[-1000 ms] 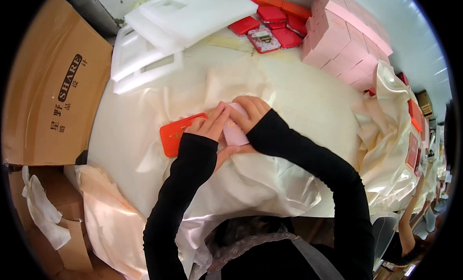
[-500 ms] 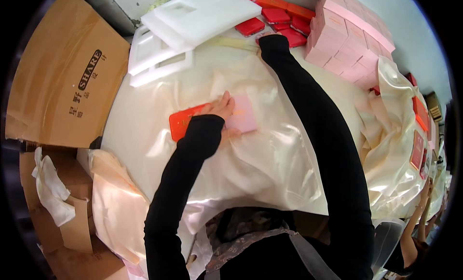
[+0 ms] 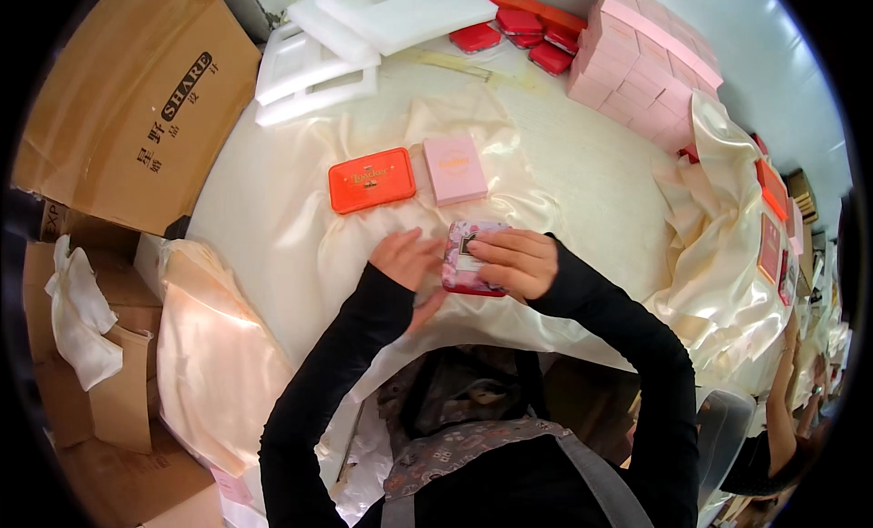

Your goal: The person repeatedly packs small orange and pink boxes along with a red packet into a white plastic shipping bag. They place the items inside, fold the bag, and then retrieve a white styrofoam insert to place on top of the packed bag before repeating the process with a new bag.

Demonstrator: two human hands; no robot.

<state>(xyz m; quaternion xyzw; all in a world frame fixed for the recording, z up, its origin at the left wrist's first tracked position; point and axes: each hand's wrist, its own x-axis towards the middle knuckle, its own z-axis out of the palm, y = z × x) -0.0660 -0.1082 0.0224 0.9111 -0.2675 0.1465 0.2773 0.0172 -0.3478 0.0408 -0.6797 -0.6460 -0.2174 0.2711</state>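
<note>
My right hand (image 3: 520,262) grips a small tin (image 3: 460,266) with a pink floral top and a red lower edge, its fingers lying across the right side. Beside the tin's left edge is my left hand (image 3: 402,262), fingers apart and holding nothing; whether its fingertips touch the tin I cannot tell. Farther off, a flat orange-red rectangular tin (image 3: 371,181) with gold print rests on the cream satin cloth (image 3: 527,196). Just right of it lies a pale pink box (image 3: 455,170).
White foam frames (image 3: 318,69) lie at the back left, near a large brown carton (image 3: 118,119). Several red tins (image 3: 550,58) sit at the back, next to stacked pink boxes (image 3: 637,69). More satin (image 3: 687,228) is bunched at the right. Another person's arm (image 3: 780,396) shows at the far right.
My right hand has come back from the red tins at the far side and now holds the floral tin near me. My left hand has left the orange-red tin and pink box, moving nearer.
</note>
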